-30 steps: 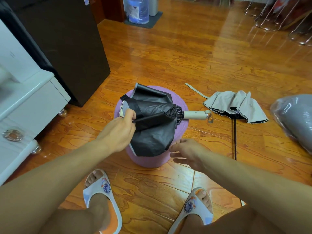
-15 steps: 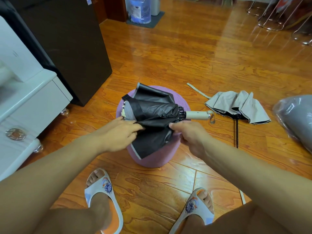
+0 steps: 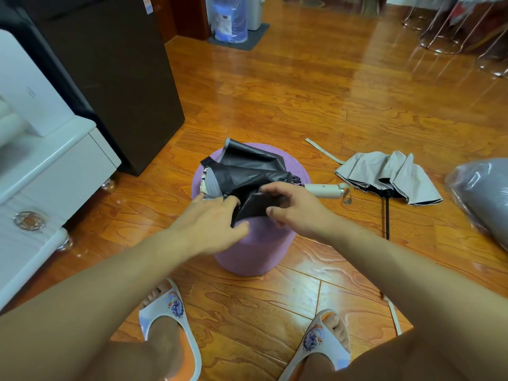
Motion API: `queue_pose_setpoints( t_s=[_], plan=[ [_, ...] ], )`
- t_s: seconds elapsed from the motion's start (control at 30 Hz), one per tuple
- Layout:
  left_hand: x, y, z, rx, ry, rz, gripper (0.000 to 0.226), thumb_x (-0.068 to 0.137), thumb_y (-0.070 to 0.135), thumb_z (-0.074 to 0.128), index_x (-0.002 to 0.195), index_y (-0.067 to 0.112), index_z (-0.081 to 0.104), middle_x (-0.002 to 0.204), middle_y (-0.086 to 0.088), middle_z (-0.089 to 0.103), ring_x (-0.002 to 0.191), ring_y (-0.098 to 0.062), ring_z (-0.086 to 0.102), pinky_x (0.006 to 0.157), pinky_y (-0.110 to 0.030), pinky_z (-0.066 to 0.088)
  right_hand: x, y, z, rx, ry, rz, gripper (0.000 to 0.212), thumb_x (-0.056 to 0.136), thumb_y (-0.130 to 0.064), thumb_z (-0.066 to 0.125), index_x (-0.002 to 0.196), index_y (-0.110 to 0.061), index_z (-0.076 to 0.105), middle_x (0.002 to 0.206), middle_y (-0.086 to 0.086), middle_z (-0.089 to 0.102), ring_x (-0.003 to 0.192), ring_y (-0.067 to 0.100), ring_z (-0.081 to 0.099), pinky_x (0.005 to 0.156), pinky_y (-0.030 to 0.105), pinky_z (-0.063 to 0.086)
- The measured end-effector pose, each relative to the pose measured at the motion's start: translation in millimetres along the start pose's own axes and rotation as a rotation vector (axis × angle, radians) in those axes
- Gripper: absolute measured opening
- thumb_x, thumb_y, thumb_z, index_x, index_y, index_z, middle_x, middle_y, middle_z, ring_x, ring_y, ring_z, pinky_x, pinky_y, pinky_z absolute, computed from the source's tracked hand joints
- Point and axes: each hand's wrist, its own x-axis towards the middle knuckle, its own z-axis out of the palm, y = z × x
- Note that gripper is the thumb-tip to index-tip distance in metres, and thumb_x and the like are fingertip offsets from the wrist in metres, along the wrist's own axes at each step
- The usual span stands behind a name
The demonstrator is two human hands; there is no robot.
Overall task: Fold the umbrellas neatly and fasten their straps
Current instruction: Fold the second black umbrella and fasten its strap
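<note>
Black canopy fabric fills the middle of the view: the black umbrella (image 3: 247,174) lies across the top of the purple stool (image 3: 255,243), its cream handle (image 3: 324,190) pointing to 3 o'clock past the stool's rim. Left hand (image 3: 211,224) comes in from 7 o'clock, fingers laid fairly straight against the near edge of the canopy, thumb stretched out toward 3 o'clock under a black flap. Right hand (image 3: 294,210) comes in from 5 o'clock, fingers and thumb curled round that same loose fold of black fabric, pinching it. Both hands sit just beside each other at the stool's near side.

Over at 3 o'clock on the wooden floor (image 3: 302,105), well apart from the stool, the grey umbrella (image 3: 390,174) lies half collapsed, its dark shaft (image 3: 387,215) running toward 6 o'clock and its strap (image 3: 324,151) trailing loose toward 10 o'clock. A grey plastic-wrapped bundle (image 3: 483,193) sits at the right edge. White cabinet (image 3: 49,166) at 9 o'clock, dark cabinet (image 3: 115,78) behind it. Two white slippers (image 3: 167,320) at 6 o'clock.
</note>
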Motion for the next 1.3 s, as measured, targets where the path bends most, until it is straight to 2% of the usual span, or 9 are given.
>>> queue_pose_setpoints(
  t_s=[0.23, 0.4, 0.57, 0.7, 0.77, 0.87, 0.97, 1.17, 1.3],
  plan=[
    [-1, -21, 3, 0.096, -0.033, 0.208, 0.050, 0.103, 0.027, 0.032, 0.151, 0.020, 0.046, 0.147, -0.002, 0.055, 0.130, -0.023, 0.051, 0.112, -0.045, 0.033, -8, -4, -9, 0.253, -0.081, 0.139, 0.049, 0.089, 0.006, 0.067, 0.130, -0.019, 0.054, 0.090, 0.005, 0.059, 0.056, 0.022, 0.063, 0.058, 0.034, 0.056],
    [-4, -31, 1, 0.170, -0.118, 0.260, 0.071, 0.092, 0.038, 0.005, 0.161, 0.031, 0.023, 0.151, -0.004, 0.046, 0.141, -0.014, 0.036, 0.118, -0.045, 0.023, -14, -10, -11, 0.533, -0.040, 0.359, 0.036, 0.093, -0.015, 0.069, 0.121, -0.016, 0.046, 0.098, 0.005, 0.071, 0.045, 0.025, 0.057, 0.050, 0.033, 0.053],
    [-5, -28, -1, 0.166, -0.130, 0.272, 0.066, 0.096, 0.036, 0.016, 0.161, 0.034, 0.022, 0.152, -0.001, 0.042, 0.138, -0.012, 0.035, 0.119, -0.045, 0.022, -19, -11, 0, 0.289, -0.088, 0.134, 0.058, 0.091, -0.010, 0.073, 0.138, -0.030, 0.046, 0.084, 0.000, 0.071, 0.051, 0.027, 0.059, 0.048, 0.030, 0.051],
    [-8, -31, -1, 0.099, -0.133, 0.291, 0.074, 0.090, 0.040, 0.004, 0.159, 0.032, 0.029, 0.161, 0.006, 0.033, 0.147, -0.008, 0.027, 0.119, -0.043, 0.017, -8, -11, -15, 0.329, 0.327, -0.006, 0.010, 0.094, -0.004, 0.065, 0.095, -0.013, 0.068, 0.059, 0.001, 0.057, 0.045, 0.012, 0.050, 0.047, 0.026, 0.043],
    [-8, -31, -2, 0.054, -0.131, 0.290, 0.082, 0.082, 0.044, 0.000, 0.158, 0.034, 0.030, 0.162, 0.008, 0.032, 0.147, -0.007, 0.027, 0.119, -0.041, 0.016, -8, -7, -27, 0.124, 0.354, -0.150, 0.008, 0.091, -0.021, 0.071, 0.098, -0.019, 0.068, 0.075, -0.005, 0.058, 0.060, 0.003, 0.053, 0.060, 0.026, 0.047],
    [-5, -33, 0, 0.060, -0.120, 0.294, 0.081, 0.083, 0.044, 0.001, 0.158, 0.035, 0.030, 0.161, 0.009, 0.034, 0.144, -0.008, 0.031, 0.119, -0.042, 0.019, -13, 5, -32, -0.550, 0.087, -0.416, 0.066, 0.074, -0.056, 0.079, 0.128, -0.024, 0.060, 0.133, 0.003, 0.049, 0.122, 0.011, 0.047, 0.106, 0.027, 0.038],
    [-5, -33, 0, 0.070, -0.100, 0.308, 0.076, 0.086, 0.042, 0.005, 0.155, 0.035, 0.035, 0.158, 0.008, 0.039, 0.138, -0.009, 0.040, 0.116, -0.042, 0.026, -11, 6, -14, -0.782, -0.020, -0.562, 0.075, 0.071, -0.048, 0.084, 0.135, -0.025, 0.052, 0.158, 0.009, 0.026, 0.142, 0.030, 0.029, 0.114, 0.038, 0.027],
    [-12, -28, 2, 0.208, -0.139, 0.289, 0.076, 0.085, 0.058, 0.012, 0.148, 0.036, 0.048, 0.164, -0.003, 0.032, 0.149, -0.017, 0.029, 0.125, -0.044, 0.015, 6, 18, -1, -0.885, 0.025, -0.723, 0.031, 0.080, -0.008, 0.056, 0.108, -0.013, 0.067, 0.092, 0.003, 0.062, 0.088, 0.028, 0.052, 0.077, 0.044, 0.047],
    [-21, -31, 6, 0.242, -0.183, 0.334, 0.057, 0.095, 0.064, 0.031, 0.148, 0.045, 0.044, 0.168, -0.012, 0.018, 0.154, -0.024, 0.020, 0.126, -0.049, 0.013, -3, 24, -19, -0.843, -0.112, -0.722, 0.024, 0.092, -0.037, 0.059, 0.094, -0.018, 0.073, 0.088, 0.000, 0.063, 0.087, 0.021, 0.052, 0.084, 0.035, 0.046]
  ],
)
